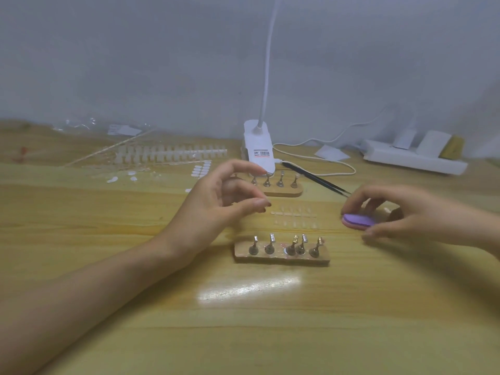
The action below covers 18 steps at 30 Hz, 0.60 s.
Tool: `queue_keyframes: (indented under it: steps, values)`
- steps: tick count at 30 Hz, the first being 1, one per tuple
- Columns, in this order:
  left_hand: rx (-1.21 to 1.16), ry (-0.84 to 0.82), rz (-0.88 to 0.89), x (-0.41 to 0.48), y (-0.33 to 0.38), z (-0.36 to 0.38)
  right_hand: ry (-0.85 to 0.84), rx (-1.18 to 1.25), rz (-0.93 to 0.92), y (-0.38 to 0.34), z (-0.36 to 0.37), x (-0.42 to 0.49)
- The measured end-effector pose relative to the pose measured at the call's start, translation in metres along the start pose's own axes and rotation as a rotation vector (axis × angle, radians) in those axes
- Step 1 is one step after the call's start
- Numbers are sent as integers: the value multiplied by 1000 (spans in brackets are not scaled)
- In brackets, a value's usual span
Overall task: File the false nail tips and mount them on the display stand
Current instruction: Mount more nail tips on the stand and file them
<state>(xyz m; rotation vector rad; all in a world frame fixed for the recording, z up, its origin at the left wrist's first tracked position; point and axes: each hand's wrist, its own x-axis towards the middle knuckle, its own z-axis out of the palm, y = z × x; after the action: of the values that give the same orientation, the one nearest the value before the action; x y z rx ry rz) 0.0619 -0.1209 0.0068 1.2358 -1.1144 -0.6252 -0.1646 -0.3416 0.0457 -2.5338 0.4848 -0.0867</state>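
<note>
At the desk's middle lies a strip of clear nail tips [293, 219], just beyond the near display stand [281, 259]. Such tips are likely feather-light, springy and slick, and best pinched by their side edges. At three o'clock the right hand [400, 220] grips a purple file [357, 220]. At nine o'clock the left hand [216, 201] curls its fingers; whether they pinch a tip I cannot tell. A second stand [286, 191] sits at twelve.
</note>
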Motion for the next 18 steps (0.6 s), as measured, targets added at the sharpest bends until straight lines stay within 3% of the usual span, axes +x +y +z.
queue_keyframes:
  steps: [4, 8, 13, 18]
  values:
    - [6, 83, -10, 0, 3, 0, 76, 100, -70, 0, 1, 5]
    - [-37, 142, -5, 2, 9, -1, 119, 395, -181, -26, 10, 17]
    - [19, 129, -16, 7, 11, 9, 85, 655, -119, -53, 49, 39]
    - [223, 68, 159, 12, 5, 17, 129, 850, -141, -61, 73, 44]
